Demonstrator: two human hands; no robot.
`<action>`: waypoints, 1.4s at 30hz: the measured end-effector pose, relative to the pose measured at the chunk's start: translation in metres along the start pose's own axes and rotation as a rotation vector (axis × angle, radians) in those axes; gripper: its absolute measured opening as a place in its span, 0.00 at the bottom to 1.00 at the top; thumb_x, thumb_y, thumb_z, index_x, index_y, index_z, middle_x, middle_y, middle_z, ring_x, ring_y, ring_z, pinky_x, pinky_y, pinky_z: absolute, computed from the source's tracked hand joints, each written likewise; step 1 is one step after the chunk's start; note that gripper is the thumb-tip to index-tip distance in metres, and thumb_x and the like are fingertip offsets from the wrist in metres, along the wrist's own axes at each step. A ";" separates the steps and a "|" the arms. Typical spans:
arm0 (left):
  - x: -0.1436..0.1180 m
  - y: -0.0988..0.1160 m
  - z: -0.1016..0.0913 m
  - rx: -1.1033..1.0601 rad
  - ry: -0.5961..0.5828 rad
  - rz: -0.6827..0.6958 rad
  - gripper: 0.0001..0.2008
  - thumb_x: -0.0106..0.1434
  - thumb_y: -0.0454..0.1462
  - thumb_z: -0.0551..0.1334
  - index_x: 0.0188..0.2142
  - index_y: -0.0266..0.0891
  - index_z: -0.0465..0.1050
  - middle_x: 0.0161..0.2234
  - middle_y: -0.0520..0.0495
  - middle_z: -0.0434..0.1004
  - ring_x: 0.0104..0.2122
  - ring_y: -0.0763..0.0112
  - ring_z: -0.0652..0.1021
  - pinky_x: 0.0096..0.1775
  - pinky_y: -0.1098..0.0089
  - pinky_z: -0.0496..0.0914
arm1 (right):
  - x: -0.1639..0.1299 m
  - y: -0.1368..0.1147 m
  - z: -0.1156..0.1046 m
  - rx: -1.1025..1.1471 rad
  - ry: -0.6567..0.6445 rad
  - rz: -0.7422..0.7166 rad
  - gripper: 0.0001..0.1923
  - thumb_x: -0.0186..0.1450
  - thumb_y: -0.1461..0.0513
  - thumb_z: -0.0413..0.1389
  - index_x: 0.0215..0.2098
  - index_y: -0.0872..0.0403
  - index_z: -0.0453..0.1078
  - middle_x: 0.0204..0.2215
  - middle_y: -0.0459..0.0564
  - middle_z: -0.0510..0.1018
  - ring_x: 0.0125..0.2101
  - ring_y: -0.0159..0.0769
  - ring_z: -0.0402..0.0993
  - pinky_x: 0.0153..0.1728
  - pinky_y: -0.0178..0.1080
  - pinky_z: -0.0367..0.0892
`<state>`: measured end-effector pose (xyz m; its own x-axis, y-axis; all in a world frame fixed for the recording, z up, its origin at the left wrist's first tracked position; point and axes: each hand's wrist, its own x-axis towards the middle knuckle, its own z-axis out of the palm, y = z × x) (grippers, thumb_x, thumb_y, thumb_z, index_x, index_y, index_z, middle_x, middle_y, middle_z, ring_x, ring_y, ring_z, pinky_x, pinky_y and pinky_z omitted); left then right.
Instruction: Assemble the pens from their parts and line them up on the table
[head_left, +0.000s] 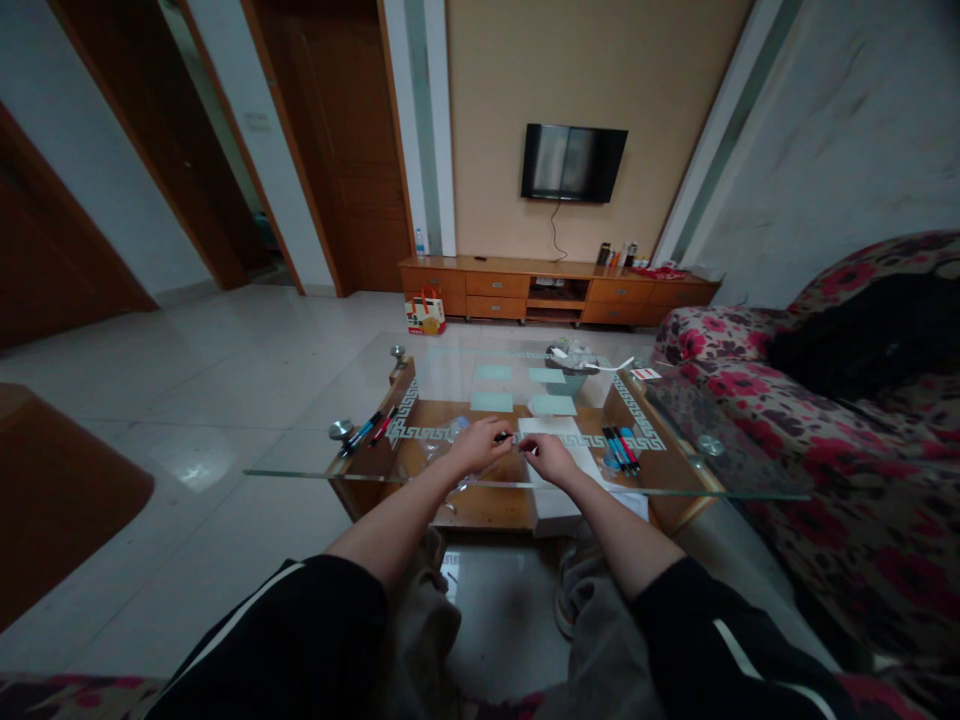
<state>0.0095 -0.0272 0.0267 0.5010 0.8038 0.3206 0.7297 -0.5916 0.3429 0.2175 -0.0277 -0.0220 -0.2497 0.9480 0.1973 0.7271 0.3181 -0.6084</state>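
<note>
Both my hands meet over the glass coffee table [315, 472]. My left hand [480, 443] is closed around a dark pen [504, 436] that points right. My right hand [547, 458] pinches at the pen's tip end, fingers closed; whether it holds a cap I cannot tell. Under my right hand lies a white sheet of paper [551, 428]. Several pens [621, 448] lie in a bunch just right of the paper. More pens [371, 428] lie at the table's left side.
Several pale green cards [493, 401] lie further back on the glass, beside a small basket [574, 378] holding clutter. A floral sofa [847, 440] runs along the right. A wooden TV cabinet [555, 290] and a wall TV [574, 162] stand beyond tiled floor.
</note>
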 end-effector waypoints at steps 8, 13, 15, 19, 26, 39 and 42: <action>0.001 -0.007 0.005 -0.022 -0.006 0.034 0.11 0.68 0.41 0.56 0.45 0.45 0.75 0.39 0.47 0.75 0.37 0.66 0.76 0.39 0.70 0.69 | 0.008 0.004 0.001 0.129 0.185 0.061 0.07 0.59 0.65 0.57 0.35 0.54 0.77 0.32 0.48 0.81 0.30 0.34 0.75 0.37 0.36 0.69; 0.001 -0.008 0.004 -0.005 0.018 0.046 0.11 0.69 0.40 0.55 0.45 0.45 0.74 0.41 0.47 0.74 0.40 0.65 0.76 0.40 0.69 0.69 | 0.012 0.008 0.002 0.237 0.273 0.109 0.09 0.60 0.60 0.57 0.35 0.55 0.76 0.34 0.49 0.81 0.30 0.34 0.75 0.36 0.37 0.70; 0.000 -0.007 0.003 0.009 0.033 0.042 0.10 0.68 0.40 0.55 0.45 0.45 0.74 0.42 0.47 0.74 0.40 0.65 0.76 0.40 0.69 0.69 | 0.013 0.008 0.002 0.277 0.288 0.119 0.11 0.59 0.58 0.57 0.35 0.55 0.76 0.33 0.50 0.81 0.30 0.34 0.75 0.35 0.37 0.70; 0.001 -0.006 0.003 0.030 0.049 0.039 0.10 0.68 0.39 0.56 0.45 0.45 0.74 0.41 0.47 0.74 0.41 0.64 0.76 0.42 0.68 0.69 | 0.013 0.007 0.003 0.343 0.294 0.117 0.14 0.58 0.55 0.59 0.35 0.56 0.76 0.32 0.51 0.81 0.30 0.35 0.75 0.34 0.37 0.70; 0.002 -0.006 0.003 0.015 0.050 0.048 0.10 0.68 0.39 0.56 0.45 0.45 0.74 0.42 0.47 0.74 0.41 0.65 0.75 0.43 0.68 0.69 | 0.013 0.005 0.004 0.418 0.258 0.089 0.14 0.58 0.54 0.59 0.36 0.56 0.77 0.35 0.52 0.82 0.33 0.36 0.76 0.38 0.39 0.71; 0.003 -0.011 0.008 -0.068 0.048 0.075 0.09 0.67 0.39 0.57 0.45 0.45 0.73 0.42 0.48 0.74 0.42 0.66 0.75 0.45 0.68 0.69 | 0.009 -0.006 -0.002 0.438 0.233 0.054 0.15 0.58 0.54 0.60 0.36 0.57 0.77 0.34 0.53 0.82 0.33 0.36 0.76 0.36 0.37 0.70; 0.003 -0.011 0.009 -0.072 0.054 0.067 0.09 0.67 0.39 0.57 0.45 0.45 0.74 0.43 0.47 0.74 0.43 0.66 0.75 0.45 0.68 0.69 | 0.009 -0.007 -0.002 0.423 0.247 0.068 0.15 0.58 0.54 0.60 0.36 0.57 0.77 0.34 0.53 0.82 0.32 0.36 0.76 0.37 0.38 0.70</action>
<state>0.0072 -0.0176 0.0157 0.5205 0.7589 0.3914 0.6589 -0.6485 0.3811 0.2118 -0.0213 -0.0142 -0.0141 0.9565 0.2913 0.4002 0.2724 -0.8750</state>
